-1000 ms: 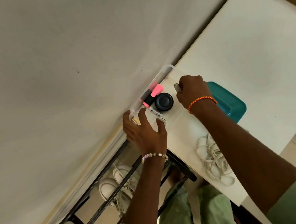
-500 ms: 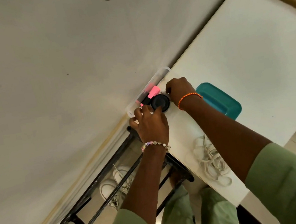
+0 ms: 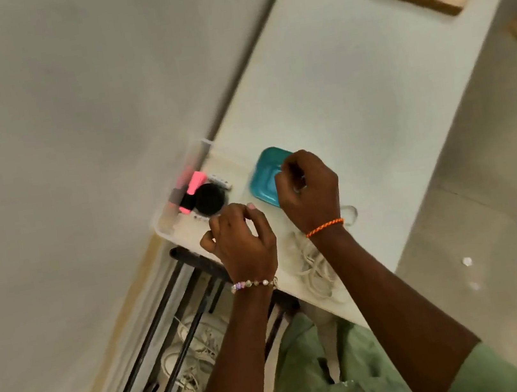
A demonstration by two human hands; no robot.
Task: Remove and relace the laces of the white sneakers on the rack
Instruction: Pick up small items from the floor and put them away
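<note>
Head cam's blurry, you're hovering both curled hands, left hand (image 3: 240, 242) and right hand (image 3: 309, 188), seemingly empty (can't tell), so try grabbing the laces (image 3: 314, 264) by one tip.

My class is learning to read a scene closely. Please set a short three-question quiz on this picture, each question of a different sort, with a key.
1. True or false: the white sneakers sit on the table.
2. Which lies under the right hand? A) teal lid B) pink marker C) black round lid
3. Fill in: the loose laces lie on the ____.

Key: 1 false, they sit on the black rack below; 2 A; 3 table.
</note>
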